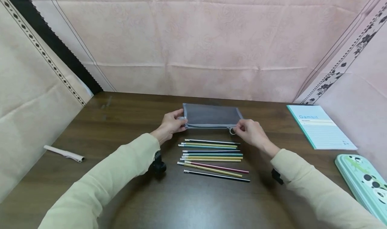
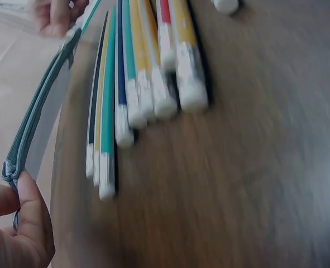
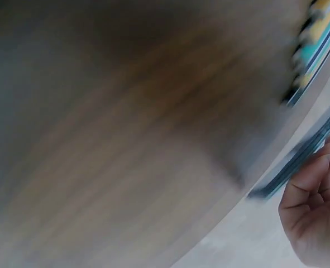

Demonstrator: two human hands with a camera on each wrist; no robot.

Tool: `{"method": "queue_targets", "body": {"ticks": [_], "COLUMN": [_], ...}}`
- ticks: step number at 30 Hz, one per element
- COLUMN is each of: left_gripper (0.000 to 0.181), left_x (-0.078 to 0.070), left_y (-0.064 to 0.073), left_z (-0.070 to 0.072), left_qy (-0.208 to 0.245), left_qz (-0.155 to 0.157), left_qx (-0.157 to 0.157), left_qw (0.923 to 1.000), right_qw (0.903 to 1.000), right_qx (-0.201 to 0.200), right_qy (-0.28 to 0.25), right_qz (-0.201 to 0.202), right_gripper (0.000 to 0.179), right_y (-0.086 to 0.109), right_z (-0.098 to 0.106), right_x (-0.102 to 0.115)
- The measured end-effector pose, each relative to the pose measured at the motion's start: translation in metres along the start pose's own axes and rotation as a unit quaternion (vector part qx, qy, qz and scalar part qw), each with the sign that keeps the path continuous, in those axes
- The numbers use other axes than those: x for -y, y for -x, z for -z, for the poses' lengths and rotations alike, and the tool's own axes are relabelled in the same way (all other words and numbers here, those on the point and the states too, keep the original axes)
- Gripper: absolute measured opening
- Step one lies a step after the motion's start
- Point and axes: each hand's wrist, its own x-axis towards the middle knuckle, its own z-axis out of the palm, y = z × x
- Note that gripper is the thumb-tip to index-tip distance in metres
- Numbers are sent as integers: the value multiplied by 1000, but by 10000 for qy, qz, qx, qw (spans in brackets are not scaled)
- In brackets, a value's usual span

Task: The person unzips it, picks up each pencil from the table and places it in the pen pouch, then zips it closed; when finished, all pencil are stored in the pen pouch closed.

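Note:
A grey, see-through zip pouch (image 1: 211, 114) is held up by both hands beyond the pencils, its zipper edge facing me. My left hand (image 1: 171, 123) pinches the pouch's left end between thumb and fingers, also seen in the left wrist view, where the thumb presses on the zipper end. At the right end, my right hand (image 1: 251, 131) pinches the ring-shaped zipper pull (image 1: 232, 131) with thumb and forefinger. The zipper band (image 3: 299, 162) runs past these fingertips in the right wrist view. Below the pouch lie several pencils (image 1: 211, 157) with white erasers, pointing rightward.
On the brown table (image 1: 136, 195), a white pen (image 1: 64, 153) lies far left. A notepad (image 1: 321, 126) marked "Gambit" rests at the right, with a mint-green pencil case (image 1: 361, 178) with panda pictures nearer me. Pale cloth (image 1: 193, 41) hangs behind the table.

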Motion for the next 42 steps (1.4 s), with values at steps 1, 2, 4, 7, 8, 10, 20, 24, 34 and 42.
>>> {"method": "queue_targets", "body": {"ticks": [1,2,4,7,8,10,20,24,34,42], "left_gripper": [60,59,57,56,56,56,55,55,50,49], "left_x": [1,1,2,4,4,4,0,-2,0,2], "left_y": [0,-1,-1,-2,-2,-2,4,5,2,-1], "left_z": [3,7,13,19,20,21,8,3,0,4], "left_qy": [-12,-17,-25,-13,-3,16,328,403,378,369], "left_qz": [19,43,108,175,182,179,390,468,600,328], "left_qx": [-33,-66,-119,-126,-102,-53,261,345,526,110], "left_qw": [10000,10000,9999,9998,9998,9998,9984,9975,9961,9987], "right_qw": [10000,9999,9996,9990,9988,9986,9962,9960,9736,9104], "right_qx": [-15,-21,-31,-23,-10,19,411,372,832,1005], "right_qy": [63,116,206,326,348,380,251,-202,-1382,-3123], "right_qz": [-42,-87,-170,-302,-335,-377,-732,-784,-1617,-2520], "right_gripper": [14,14,13,13,13,13,13,18,41,50], "right_y": [1,3,6,11,13,16,24,19,1,0], "right_z": [3,7,13,21,23,26,37,38,30,26], "right_x": [-5,-10,-19,-29,-32,-36,-40,-37,-33,-37]}}
